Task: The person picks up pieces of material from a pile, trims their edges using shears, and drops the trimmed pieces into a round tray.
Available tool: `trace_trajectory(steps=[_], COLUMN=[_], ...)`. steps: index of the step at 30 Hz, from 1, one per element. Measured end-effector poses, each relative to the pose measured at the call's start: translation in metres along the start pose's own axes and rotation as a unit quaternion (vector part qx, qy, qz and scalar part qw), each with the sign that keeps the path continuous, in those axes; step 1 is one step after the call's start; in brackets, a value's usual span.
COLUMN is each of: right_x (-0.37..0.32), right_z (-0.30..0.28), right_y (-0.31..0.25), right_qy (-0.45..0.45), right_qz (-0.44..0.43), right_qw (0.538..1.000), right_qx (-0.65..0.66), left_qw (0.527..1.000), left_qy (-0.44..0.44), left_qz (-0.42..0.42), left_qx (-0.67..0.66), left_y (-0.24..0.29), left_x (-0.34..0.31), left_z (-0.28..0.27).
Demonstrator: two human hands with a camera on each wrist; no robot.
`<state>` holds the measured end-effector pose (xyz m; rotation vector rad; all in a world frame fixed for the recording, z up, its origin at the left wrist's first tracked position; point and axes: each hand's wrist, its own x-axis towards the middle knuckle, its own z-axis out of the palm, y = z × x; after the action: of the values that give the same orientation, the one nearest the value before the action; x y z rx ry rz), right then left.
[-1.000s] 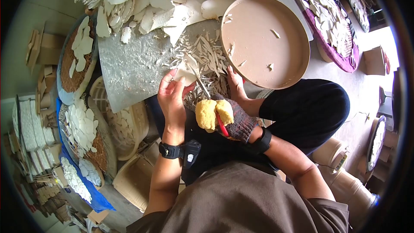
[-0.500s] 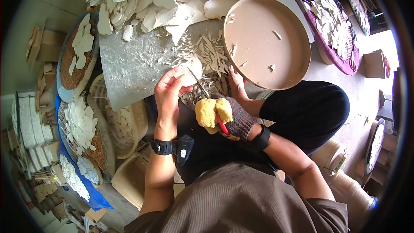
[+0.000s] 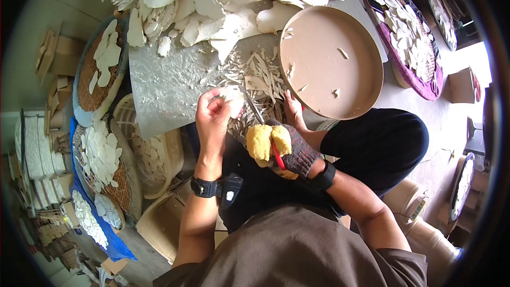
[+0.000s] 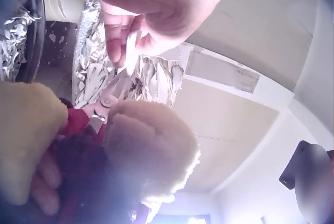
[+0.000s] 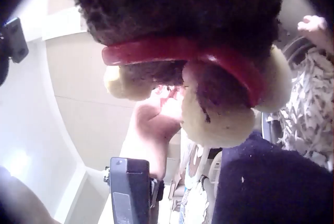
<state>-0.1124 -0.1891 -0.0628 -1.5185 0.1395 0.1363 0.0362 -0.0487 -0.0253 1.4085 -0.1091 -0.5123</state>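
My bare left hand (image 3: 214,122) pinches a thin white slice (image 3: 232,98) between thumb and fingers, low over a heap of shavings. In the left wrist view this slice (image 4: 132,46) stands nearly edge-on, right at the tips of the shears (image 4: 108,101). The gloved right hand (image 3: 300,151) grips the red-handled shears, whose metal blades (image 3: 254,107) point up toward the slice. Yellow foam padding (image 3: 259,142) is wrapped about the right fingers, beside the red handle (image 3: 277,157). In the right wrist view, the red handle (image 5: 151,50) crosses the dark knitted glove (image 5: 177,10).
A metal-topped table (image 3: 164,90) carries cut strips (image 3: 260,66) and a large pile of white slices (image 3: 207,0). A round brown tray (image 3: 332,58) sits at its right, by a bare foot (image 3: 293,110). Woven trays (image 3: 98,154) and a plastic basket (image 3: 172,154) stand left.
The left hand has turned the slice, which looks smaller and has come back a little from the blades. A flat pale piece now shows on the strips beyond the blades.
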Motion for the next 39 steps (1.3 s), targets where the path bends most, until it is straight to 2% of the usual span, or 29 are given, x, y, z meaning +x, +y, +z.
trace_trajectory(steps=[2, 3, 6, 7, 10, 12, 14, 17, 23, 29, 31, 35, 38, 39], right_x=[-0.002, -0.005, -0.004, -0.007, 0.000, 0.000, 0.001, 0.001, -0.003, -0.005, -0.002, 0.000, 0.000, 0.000], right_z=[0.007, 0.009, 0.006, 0.006, 0.009, 0.011, 0.013, 0.010, 0.012, 0.018, 0.016, 0.015, 0.014, 0.012], right_y=[-0.003, -0.010, -0.010, -0.010, -0.019, -0.006, -0.005, -0.009, -0.020, -0.003, -0.006, -0.007, -0.006, -0.011], right_qy=[0.003, 0.005, 0.001, 0.020, 0.039, 0.009, 0.007, -0.026, -0.009, 0.012, 0.007, 0.029, 0.011, -0.006], right_qz=[0.020, 0.006, -0.021, -0.036, -0.104, -0.065, -0.055, -0.020, -0.058, -0.042, -0.043, -0.088, -0.020, -0.028], right_qw=[0.998, 1.000, 0.999, 0.999, 0.991, 0.997, 0.998, 0.999, 0.998, 0.998, 0.999, 0.995, 0.998, 0.997], right_qx=[0.060, -0.023, -0.035, 0.015, -0.079, -0.029, 0.022, 0.013, -0.025, 0.044, 0.000, -0.046, -0.064, -0.071], left_qw=[0.996, 0.994, 0.997, 0.998, 1.000, 1.000, 1.000, 0.999, 1.000, 0.998, 0.997, 0.997, 0.997, 0.997], left_qy=[0.073, 0.084, 0.057, 0.043, 0.001, -0.020, 0.008, 0.035, 0.001, -0.020, -0.046, -0.030, -0.030, -0.028], left_qz=[0.023, 0.032, 0.027, 0.020, -0.001, -0.012, 0.000, 0.013, -0.028, -0.053, -0.060, -0.069, -0.065, -0.069], left_qx=[-0.045, -0.063, -0.046, -0.042, -0.027, -0.012, -0.022, -0.030, -0.010, -0.013, 0.004, -0.001, -0.015, -0.011], left_y=[-0.006, -0.006, -0.003, -0.002, 0.000, -0.001, -0.001, -0.005, -0.004, 0.000, 0.000, 0.002, -0.004, -0.001], left_x=[0.000, -0.001, -0.002, -0.004, -0.006, -0.003, -0.005, -0.006, 0.003, 0.005, 0.005, 0.005, 0.002, -0.001], left_z=[0.004, 0.003, 0.001, 0.001, 0.001, -0.005, -0.001, 0.003, -0.007, -0.008, -0.008, -0.003, -0.014, -0.022])
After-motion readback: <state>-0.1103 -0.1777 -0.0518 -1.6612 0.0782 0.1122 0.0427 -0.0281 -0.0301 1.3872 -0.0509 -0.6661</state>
